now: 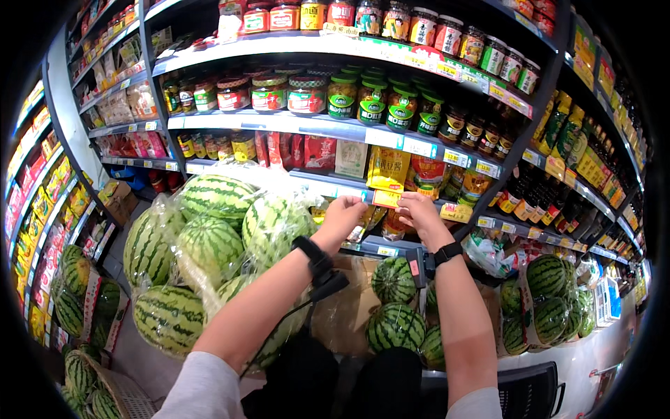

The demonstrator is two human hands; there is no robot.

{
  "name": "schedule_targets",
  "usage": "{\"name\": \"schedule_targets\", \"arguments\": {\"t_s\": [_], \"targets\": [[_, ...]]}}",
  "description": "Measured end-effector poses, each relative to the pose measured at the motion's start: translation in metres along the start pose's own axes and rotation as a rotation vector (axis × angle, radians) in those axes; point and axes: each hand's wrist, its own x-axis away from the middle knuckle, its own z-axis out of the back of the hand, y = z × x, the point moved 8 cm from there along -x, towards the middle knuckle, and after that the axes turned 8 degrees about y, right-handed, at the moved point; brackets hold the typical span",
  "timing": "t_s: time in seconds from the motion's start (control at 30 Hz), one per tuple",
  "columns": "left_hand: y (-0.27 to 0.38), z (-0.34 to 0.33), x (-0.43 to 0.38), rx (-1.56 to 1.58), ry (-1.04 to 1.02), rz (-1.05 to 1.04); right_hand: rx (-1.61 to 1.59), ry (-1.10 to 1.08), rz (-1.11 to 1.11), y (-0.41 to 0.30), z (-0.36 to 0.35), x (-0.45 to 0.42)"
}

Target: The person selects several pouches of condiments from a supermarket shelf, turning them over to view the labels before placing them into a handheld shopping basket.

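My left hand (343,219) is at the front edge of a lower store shelf (335,183), its thumb and fingertips drawn close together. Whether anything thin lies between those fingertips is hard to see. Just right of it, a yellow price tag (386,199) sits level with the shelf edge. The fingertips of my right hand (420,213) pinch the tag's right end. Directly above the tag stands a yellow sauce pouch (388,166), with a red and yellow pouch (426,175) beside it. Both wrists wear black straps with small devices.
Plastic-wrapped watermelons (209,249) are heaped below my left arm. Other watermelons (395,327) sit by a cardboard box (343,309) between my arms. Jars (371,99) fill the shelves above. A black chair (528,390) stands at the lower right, a woven basket (123,385) at the lower left.
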Motion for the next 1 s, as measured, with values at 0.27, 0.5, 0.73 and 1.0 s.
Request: {"name": "schedule_targets", "arguments": {"t_s": [0.27, 0.5, 0.73, 1.0], "targets": [[-0.089, -0.037, -0.166, -0.433, 0.216, -0.343, -0.034, 0.114, 0.122, 0.043, -0.004, -0.129], [-0.081, -0.073, -0.216, -0.440, 0.183, -0.268, 0.047, 0.105, -0.047, 0.055, -0.007, -0.161], [-0.074, -0.057, -0.209, -0.427, 0.391, -0.228, 0.047, 0.146, 0.065, 0.042, -0.005, -0.170], [-0.076, -0.031, -0.148, -0.206, 0.359, -0.168, -0.045, -0.043, -0.026, 0.024, -0.009, -0.106]]}}
